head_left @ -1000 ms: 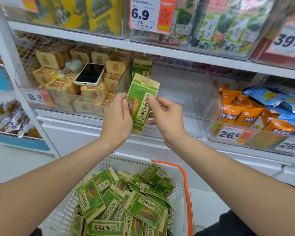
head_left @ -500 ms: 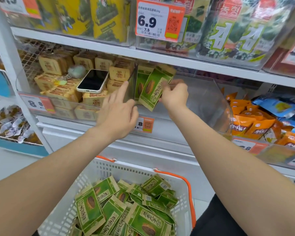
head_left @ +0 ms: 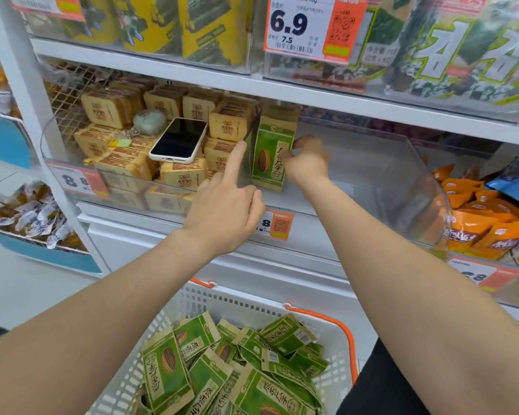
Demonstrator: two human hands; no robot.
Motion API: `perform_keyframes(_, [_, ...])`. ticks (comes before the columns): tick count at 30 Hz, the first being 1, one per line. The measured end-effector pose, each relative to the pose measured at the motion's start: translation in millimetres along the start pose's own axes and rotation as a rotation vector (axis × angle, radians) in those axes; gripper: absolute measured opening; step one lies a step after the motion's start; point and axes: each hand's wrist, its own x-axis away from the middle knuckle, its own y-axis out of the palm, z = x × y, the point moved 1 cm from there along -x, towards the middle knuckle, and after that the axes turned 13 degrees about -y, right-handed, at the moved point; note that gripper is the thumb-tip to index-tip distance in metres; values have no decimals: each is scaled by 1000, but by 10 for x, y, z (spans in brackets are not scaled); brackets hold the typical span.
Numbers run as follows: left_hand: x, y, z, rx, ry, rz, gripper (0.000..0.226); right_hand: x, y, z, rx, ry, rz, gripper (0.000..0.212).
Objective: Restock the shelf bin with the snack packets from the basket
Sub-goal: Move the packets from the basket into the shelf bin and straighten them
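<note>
Snack packet (head_left: 271, 154): flat green-and-kraft pouch, upright in the clear rigid plastic shelf bin (head_left: 372, 175), against its left wall. Right hand (head_left: 307, 163) pinches the pouch's right edge, slightly blurred. Left hand (head_left: 225, 211) holds nothing, straight index finger (head_left: 235, 160) on the bin's left wall, other fingers curled. Matching crinkled pouches (head_left: 252, 369) heaped in the white perforated basket (head_left: 321, 319) below. Smartphone (head_left: 179, 140) lies on tan blocky packs (head_left: 108, 107) in the next bin.

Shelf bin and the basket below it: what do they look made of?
The transparent shelf bin looks like rigid glossy plastic, probably acrylic: see-through walls catching glare. The white slotted basket looks like matte moulded plastic, judging by its uniform punched slots.
</note>
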Motion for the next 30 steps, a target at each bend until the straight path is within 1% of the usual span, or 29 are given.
perform_keyframes(1, [-2,3,3,-4,-2,2,50,0,12,-7,-2,15,-8,40])
perform_keyframes(3, [-13,12,3,-10,1,7,49,9,33,-23,14,21,-18,64])
perform_keyframes(4, [-18,14,2,-10,5,7,49,20,40,-25,19,1,-23,68])
perform_keyframes(5, [-19,15,2,-10,9,7,49,40,42,-25,22,-32,-32,63])
perform_keyframes(6, [-21,18,1,-8,11,6,48,66,42,-21,37,-71,-59,53])
perform_keyframes(7, [-22,21,-1,-6,10,4,48,94,47,-9,64,-112,-112,45])
perform_keyframes(8, [-23,21,-3,-6,7,2,49,122,57,1,95,-153,-185,43])
perform_keyframes(11, [-17,38,-16,-15,0,-12,50,159,95,30,134,-228,-389,57])
perform_keyframes(15, [-10,23,-26,-19,15,-40,50,151,96,54,109,-217,-520,70])
perform_keyframes(18, [6,27,-34,-3,-4,-57,44,153,34,38,130,-258,-572,71])
perform_keyframes(20, [34,46,-46,-23,-18,2,36,173,-37,8,132,-270,-558,64])
perform_keyframes(22, [76,31,-61,-72,19,135,31,247,-121,-44,126,-273,-487,55])
perform_keyframes(24, [142,-12,-66,-77,138,269,26,385,-199,-110,146,-312,-359,48])
perform_keyframes(26, [240,-28,-79,-70,309,348,16,573,-285,-209,235,-447,-179,39])
perform_keyframes(28, [362,45,-125,-100,456,293,13,828,-378,-339,324,-598,-46,29])
perform_keyframes(29, [419,107,-158,-126,510,227,13,971,-417,-396,340,-682,-28,26])
perform_keyframes(30, [478,187,-185,-151,546,128,14,1121,-444,-436,346,-767,-61,24])
